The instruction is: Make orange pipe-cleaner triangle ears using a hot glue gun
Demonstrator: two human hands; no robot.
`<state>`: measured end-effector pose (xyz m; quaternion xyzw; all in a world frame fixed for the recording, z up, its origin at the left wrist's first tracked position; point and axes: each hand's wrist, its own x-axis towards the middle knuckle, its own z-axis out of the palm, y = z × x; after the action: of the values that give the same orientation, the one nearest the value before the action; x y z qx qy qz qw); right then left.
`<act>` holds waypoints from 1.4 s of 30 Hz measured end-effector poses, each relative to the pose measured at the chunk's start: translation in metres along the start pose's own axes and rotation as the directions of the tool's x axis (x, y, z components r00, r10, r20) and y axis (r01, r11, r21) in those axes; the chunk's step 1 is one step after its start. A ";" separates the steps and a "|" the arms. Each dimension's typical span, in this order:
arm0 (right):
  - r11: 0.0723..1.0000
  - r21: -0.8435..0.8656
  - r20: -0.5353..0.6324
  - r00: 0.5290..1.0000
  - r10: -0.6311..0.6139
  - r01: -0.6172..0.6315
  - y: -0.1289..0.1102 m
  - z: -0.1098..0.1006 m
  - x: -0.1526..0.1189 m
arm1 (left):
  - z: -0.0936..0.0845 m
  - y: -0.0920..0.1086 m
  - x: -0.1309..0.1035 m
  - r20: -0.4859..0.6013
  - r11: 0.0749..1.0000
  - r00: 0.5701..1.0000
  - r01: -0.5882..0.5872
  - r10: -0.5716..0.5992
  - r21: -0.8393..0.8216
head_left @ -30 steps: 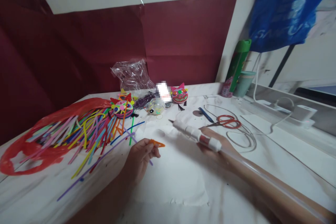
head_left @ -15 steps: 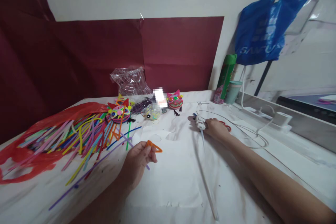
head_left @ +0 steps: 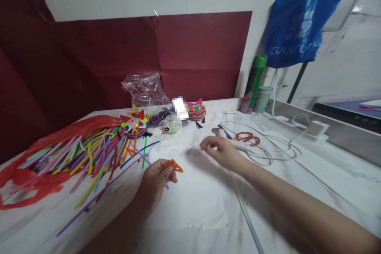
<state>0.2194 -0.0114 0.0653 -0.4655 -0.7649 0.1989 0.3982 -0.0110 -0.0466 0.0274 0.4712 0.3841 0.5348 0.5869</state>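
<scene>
Pinching an orange pipe cleaner (head_left: 171, 163), already bent into a triangle, in my left hand (head_left: 158, 177) below frame centre, I curl my right hand (head_left: 220, 151) nearby, its hold unclear, while loose stems (head_left: 91, 154) at left lie mostly unbent.

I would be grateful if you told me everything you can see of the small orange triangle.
The orange triangle is a narrow outline bent from a thin strip, perhaps a pipe cleaner, with a gap in its middle. The left hand pinches one end between thumb and fingers, hiding part of it; the free end points right in the picture. It appears held above the white paper.
</scene>
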 end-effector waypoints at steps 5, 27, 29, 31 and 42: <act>0.963 0.265 0.159 0.987 0.000 -0.042 -0.044 0.046 -0.009 | -0.001 0.001 -0.002 -0.021 0.999 1.000 -0.001 0.001 0.039; 0.731 0.599 0.235 0.945 0.229 -0.327 -0.019 0.068 -0.012 | -0.004 -0.008 0.000 -0.053 0.994 0.999 0.012 -0.006 0.107; 0.734 0.591 0.262 0.940 0.218 -0.334 -0.018 0.065 -0.010 | -0.005 -0.008 0.001 -0.085 0.995 0.996 0.003 0.006 0.105; 0.720 0.605 0.255 0.939 0.229 -0.340 -0.017 0.063 -0.008 | -0.006 -0.007 0.002 -0.108 0.997 0.994 0.012 -0.003 0.076; 0.665 0.637 0.300 0.920 0.252 -0.390 -0.009 0.074 -0.014 | -0.007 -0.016 0.006 -0.071 0.976 0.990 0.132 -0.122 0.172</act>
<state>0.1594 -0.0235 0.0211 -0.3923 -0.5755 0.5769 0.4268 -0.0124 -0.0399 0.0109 0.4794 0.4769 0.4739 0.5640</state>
